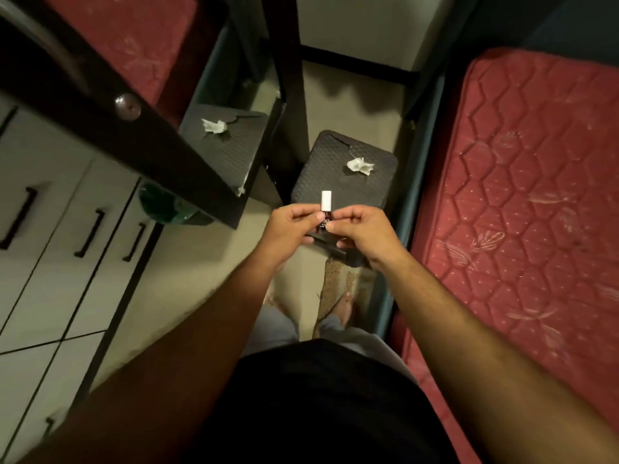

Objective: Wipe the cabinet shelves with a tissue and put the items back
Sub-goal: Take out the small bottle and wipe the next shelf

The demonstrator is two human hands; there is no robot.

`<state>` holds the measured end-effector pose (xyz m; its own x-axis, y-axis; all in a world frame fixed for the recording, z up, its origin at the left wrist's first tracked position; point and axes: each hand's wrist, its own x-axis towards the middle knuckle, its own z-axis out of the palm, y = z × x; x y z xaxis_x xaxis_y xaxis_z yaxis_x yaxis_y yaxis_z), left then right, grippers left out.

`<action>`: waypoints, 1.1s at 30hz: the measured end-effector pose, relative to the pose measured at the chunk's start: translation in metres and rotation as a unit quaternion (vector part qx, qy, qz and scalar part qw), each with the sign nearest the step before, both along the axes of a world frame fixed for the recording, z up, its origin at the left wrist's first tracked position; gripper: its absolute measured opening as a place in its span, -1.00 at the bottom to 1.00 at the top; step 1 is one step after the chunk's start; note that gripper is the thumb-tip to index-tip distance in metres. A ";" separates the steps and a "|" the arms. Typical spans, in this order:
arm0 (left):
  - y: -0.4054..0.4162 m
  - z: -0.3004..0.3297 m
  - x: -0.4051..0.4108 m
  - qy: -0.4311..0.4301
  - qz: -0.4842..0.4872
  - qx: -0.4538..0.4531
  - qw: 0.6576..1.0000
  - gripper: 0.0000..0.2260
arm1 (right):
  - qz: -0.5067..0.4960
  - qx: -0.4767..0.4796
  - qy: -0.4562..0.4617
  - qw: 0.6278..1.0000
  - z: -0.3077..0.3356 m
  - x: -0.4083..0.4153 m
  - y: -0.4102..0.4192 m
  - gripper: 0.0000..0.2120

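Left hand: the left hand (pixel 290 226) is curled, its fingertips pinching the dark lower part of a small bottle (pixel 324 211) from the left.
Right hand: the right hand (pixel 360 229) is curled too, thumb and forefinger closed on the same bottle from the right, so both hands grip it together.
Bottle: small, upright, with a white cap pointing away from the person and a dark body mostly hidden by the fingers; held in the air above the near edge of the stool.
Stool: a dark stool (pixel 326 177) with a textured top stands on the floor between the mirror and the bed frame.
Tissue: a crumpled white tissue (pixel 360 165) lies on the stool top, toward its far right corner, well apart from the hands.
Mirror: a dark-framed mirror (pixel 234 95) to the left of the stool shows the stool and tissue in reflection.
Cabinet: pale drawer fronts (pixel 67 229) with dark handles run along the left edge of the view.
Mattress: a red quilted mattress (pixel 529 195) fills the right side.
Floor: a patterned mat (pixel 331 283) lies below the hands, with a bare foot beside it.
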<state>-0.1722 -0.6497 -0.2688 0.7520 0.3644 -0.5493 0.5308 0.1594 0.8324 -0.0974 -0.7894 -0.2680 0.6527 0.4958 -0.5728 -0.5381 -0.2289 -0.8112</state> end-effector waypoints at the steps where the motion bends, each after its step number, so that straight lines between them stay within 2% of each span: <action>1: 0.002 0.006 -0.010 0.000 0.002 0.001 1.000 -0.84 | 0.011 0.001 -0.001 1.000 0.006 -0.008 0.003 -0.83; 4: 0.015 0.021 -0.044 0.000 0.027 0.005 1.000 -0.78 | 0.049 -0.002 -0.015 0.999 0.018 -0.031 0.018 -0.85; 9: 0.055 0.043 -0.106 -0.015 0.062 0.008 0.998 -0.78 | 0.101 0.008 -0.034 0.994 0.031 -0.082 0.066 -0.79; 15: 0.136 0.062 -0.202 -0.033 0.072 0.036 0.996 -0.79 | 0.148 0.024 -0.061 0.987 0.048 -0.164 0.151 -0.84; 20: 0.207 0.074 -0.252 -0.063 0.082 0.065 0.993 -0.78 | 0.144 0.055 -0.068 0.986 0.062 -0.215 0.220 -0.84; 26: 0.264 0.084 -0.256 -0.087 0.078 0.071 0.991 -0.77 | 0.132 0.047 -0.107 0.984 0.076 -0.221 0.276 -0.89; 33: 0.326 0.081 -0.218 -0.102 0.063 0.092 0.988 -0.80 | 0.128 0.023 -0.154 0.979 0.081 -0.186 0.335 -0.87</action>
<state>-0.3904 -0.3240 -0.1879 0.7825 0.5421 -0.3061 0.3342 0.0491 0.9412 -0.2833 -0.4540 -0.1868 0.6418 0.6863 -0.3421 -0.1959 -0.2847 -0.9384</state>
